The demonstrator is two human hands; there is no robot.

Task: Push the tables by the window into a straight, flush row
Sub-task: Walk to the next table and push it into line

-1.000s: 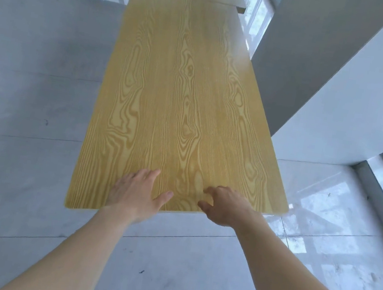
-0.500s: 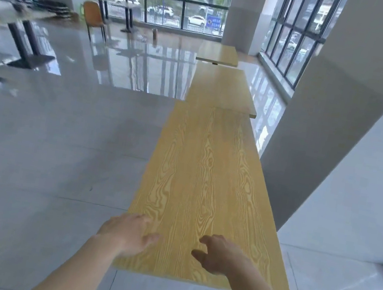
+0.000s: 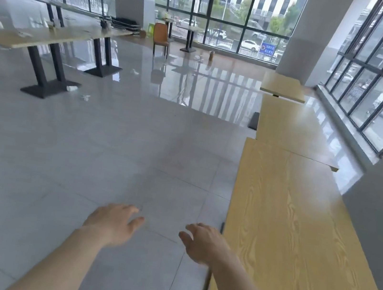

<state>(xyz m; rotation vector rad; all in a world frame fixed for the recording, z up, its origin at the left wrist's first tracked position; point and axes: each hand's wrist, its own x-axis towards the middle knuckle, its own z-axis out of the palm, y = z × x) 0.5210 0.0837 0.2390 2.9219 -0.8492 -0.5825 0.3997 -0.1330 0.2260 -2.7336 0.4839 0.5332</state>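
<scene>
Three wood-grain tables run along the right by the window. The nearest table [image 3: 296,236] meets the middle table [image 3: 291,128] at its far end, and the middle one sits shifted a little to the right and slightly skewed. The far table [image 3: 282,86] stands beyond a small gap. My left hand [image 3: 114,223] hovers over the floor with fingers spread and holds nothing. My right hand [image 3: 202,242] is also open, just left of the nearest table's long edge and not touching it.
A grey pillar [image 3: 378,224] stands close to the right of the nearest table. Tall windows [image 3: 381,82] line the right and back walls. At the left are long tables on black bases [image 3: 43,89], with an orange chair [image 3: 161,36] farther back. Glossy tile floor [image 3: 109,152] lies between.
Both hands have come off the nearest table's end. My view has lifted and swung left, so the tables now lie to my right and my hands hang over the floor.
</scene>
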